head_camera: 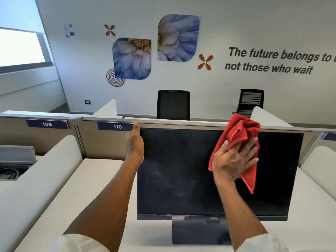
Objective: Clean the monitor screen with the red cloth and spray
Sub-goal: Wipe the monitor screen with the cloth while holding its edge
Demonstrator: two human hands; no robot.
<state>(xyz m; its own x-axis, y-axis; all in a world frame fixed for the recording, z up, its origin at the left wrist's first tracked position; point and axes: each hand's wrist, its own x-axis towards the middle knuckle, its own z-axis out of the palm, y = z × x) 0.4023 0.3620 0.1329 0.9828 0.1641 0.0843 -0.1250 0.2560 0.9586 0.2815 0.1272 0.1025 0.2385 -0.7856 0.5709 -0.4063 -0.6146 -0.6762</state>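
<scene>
The desk [101, 179] is a pale cubicle surface, walled off at the back by a partition tagged 110 [116, 126], and pretty much dead centre on it the monitor [181, 170] is parked on its stand, screen dark and facing the camera. Judging by the glass, the job looks to be somewhere in the middle: the left and centre of the screen are covered in greyish smears and dusty haze, while the right part reads as a cleaner, deeper black, so that side has probably been gone over already (could partly be lighting, hard to be sure). What's left, by that read, is the whole left half plus the lower strip near the bezel. The red cloth [238, 135] is bunched up and pressed against the upper right area of the screen, with one corner hanging down below the palm and a wad poking up past the top edge. It is pinned there by the right hand [234, 160], fingers [249, 148] spread wide and flat over the fabric rather than curled round it. The monitor is steadied by the left hand [135, 142], clamped on the upper left edge with the thumb up along the bezel. No spray bottle can be spotted anywhere, so whether spraying is done can't be told.
</scene>
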